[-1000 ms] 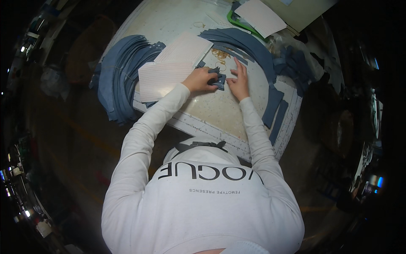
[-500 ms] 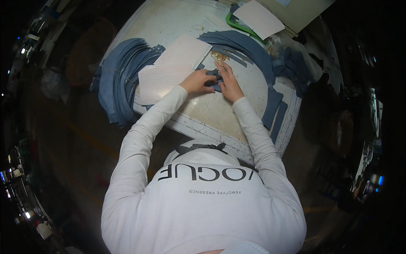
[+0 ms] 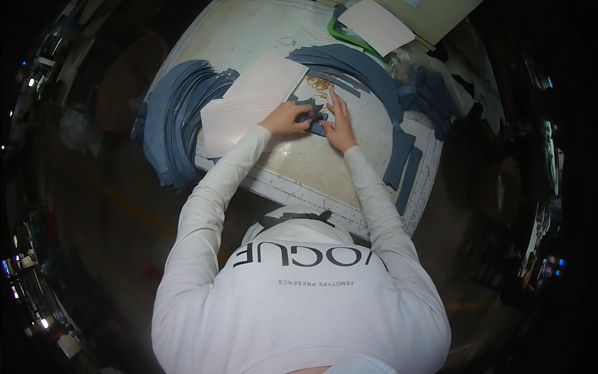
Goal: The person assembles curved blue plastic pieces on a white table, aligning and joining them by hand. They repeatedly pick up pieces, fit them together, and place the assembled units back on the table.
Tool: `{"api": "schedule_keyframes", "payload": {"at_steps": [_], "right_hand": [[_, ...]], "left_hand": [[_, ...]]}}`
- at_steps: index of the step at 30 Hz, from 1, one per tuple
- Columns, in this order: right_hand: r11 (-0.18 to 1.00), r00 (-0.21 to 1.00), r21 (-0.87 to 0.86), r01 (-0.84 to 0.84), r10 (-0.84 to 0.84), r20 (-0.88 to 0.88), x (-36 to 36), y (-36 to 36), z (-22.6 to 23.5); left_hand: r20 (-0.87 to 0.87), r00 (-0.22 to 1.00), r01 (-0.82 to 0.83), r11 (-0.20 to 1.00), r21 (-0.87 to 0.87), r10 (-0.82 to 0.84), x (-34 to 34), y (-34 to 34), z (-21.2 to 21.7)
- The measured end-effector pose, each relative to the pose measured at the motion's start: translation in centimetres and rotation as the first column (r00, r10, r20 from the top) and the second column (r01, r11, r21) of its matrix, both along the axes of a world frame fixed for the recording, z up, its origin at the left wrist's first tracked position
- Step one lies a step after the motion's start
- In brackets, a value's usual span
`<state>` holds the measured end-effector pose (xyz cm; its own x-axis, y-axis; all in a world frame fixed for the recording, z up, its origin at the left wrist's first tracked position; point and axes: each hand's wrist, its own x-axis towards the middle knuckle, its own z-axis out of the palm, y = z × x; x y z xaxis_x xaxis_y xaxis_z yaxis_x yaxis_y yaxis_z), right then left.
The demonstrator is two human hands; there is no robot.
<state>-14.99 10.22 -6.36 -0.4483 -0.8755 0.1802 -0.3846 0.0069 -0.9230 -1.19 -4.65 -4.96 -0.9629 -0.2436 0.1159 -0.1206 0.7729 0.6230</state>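
A small blue-grey fabric piece (image 3: 314,117) lies on the pale worktable (image 3: 324,168) between my two hands. My left hand (image 3: 285,118) grips its left side with curled fingers. My right hand (image 3: 339,123) presses flat on its right side, fingers stretched toward the far edge. Both arms wear white sleeves. A small heap of yellowish bits (image 3: 321,84) lies just beyond the fingers.
A thick stack of curved blue-grey strips (image 3: 177,124) hangs over the table's left edge. Two pale gridded sheets (image 3: 249,103) lie beside my left hand. More blue strips (image 3: 367,68) arc across the far right, and two straight strips (image 3: 402,162) lie at right. A green tray (image 3: 349,37) with a sheet sits beyond.
Both hands have drawn closer together over the small fabric piece. My right hand shifted left and stretched its fingers forward; the left hand curled tighter on the piece.
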Motion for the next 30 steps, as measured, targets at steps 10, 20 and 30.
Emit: {"api": "schedule_keyframes", "payload": {"at_steps": [10,20,30], "right_hand": [[0.999,0.931,-0.048,0.019,-0.036,-0.364,0.1,-0.7,-0.7],[0.983,0.776,0.115,0.145,-0.185,0.603,-0.3,0.3,-2.0],[0.985,0.877,0.067,0.162,-0.175,0.448,0.2,0.3,-0.9]], "left_hand": [[-0.037,0.996,0.074,0.991,-0.112,-0.079,0.1,0.1,-0.9],[0.014,1.000,-0.025,0.983,0.184,0.023,0.1,-0.2,0.3],[-0.275,0.931,-0.138,0.928,0.345,0.241,2.8,2.2,3.8]]}}
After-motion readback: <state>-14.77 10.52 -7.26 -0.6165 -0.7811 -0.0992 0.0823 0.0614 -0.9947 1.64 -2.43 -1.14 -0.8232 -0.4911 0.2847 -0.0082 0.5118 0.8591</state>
